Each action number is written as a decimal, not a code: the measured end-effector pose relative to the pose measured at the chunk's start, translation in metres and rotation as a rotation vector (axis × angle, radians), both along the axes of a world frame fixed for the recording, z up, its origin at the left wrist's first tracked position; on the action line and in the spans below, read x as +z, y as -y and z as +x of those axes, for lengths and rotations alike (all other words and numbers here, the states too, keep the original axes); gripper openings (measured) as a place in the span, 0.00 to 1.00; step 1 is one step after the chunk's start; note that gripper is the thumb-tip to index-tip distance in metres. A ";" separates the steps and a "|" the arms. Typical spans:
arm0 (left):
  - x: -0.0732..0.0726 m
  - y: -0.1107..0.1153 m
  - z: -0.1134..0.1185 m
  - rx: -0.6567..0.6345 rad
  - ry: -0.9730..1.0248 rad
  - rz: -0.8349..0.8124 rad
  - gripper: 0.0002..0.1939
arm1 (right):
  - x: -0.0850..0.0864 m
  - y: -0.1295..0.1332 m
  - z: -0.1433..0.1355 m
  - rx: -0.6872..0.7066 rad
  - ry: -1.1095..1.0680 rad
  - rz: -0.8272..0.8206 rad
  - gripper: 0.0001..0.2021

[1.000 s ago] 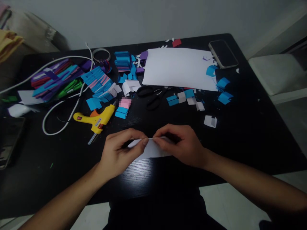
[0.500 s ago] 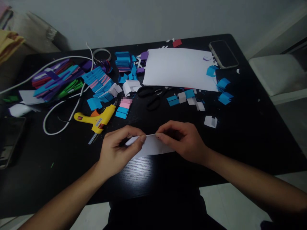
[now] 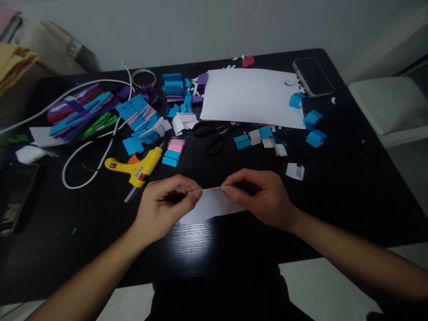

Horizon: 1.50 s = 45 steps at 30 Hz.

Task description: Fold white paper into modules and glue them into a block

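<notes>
While your left hand (image 3: 163,207) and right hand (image 3: 264,198) work nearer to you than the yellow glue gun (image 3: 135,168) and to its right, the white paper strip (image 3: 214,205) spans the gap between them, its far edge pinched between each thumb and forefinger; your other fingers are partly hidden. You seem to be pressing a fold along that edge, so the next move would call for level, even pressure from both pinches. Just right of the glue gun lie folded blue and pink pieces (image 3: 172,154). Beyond it, well to the right, rests large white paper (image 3: 250,98), then a phone (image 3: 313,76).
</notes>
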<state>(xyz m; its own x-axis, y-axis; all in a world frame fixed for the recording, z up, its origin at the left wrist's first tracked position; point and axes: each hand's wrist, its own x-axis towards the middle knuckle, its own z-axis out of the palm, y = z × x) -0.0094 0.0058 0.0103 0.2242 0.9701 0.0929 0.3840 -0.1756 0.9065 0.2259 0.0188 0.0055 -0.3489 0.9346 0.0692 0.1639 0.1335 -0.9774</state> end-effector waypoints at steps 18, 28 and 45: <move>-0.001 -0.009 -0.004 0.081 0.036 -0.077 0.02 | 0.000 -0.012 0.004 -0.036 -0.033 -0.241 0.05; 0.004 -0.011 -0.003 0.161 0.054 -0.123 0.02 | -0.002 -0.013 0.003 -0.030 -0.061 -0.316 0.06; 0.001 -0.012 -0.006 0.141 -0.012 -0.163 0.08 | -0.003 -0.012 0.000 -0.145 -0.030 -0.252 0.10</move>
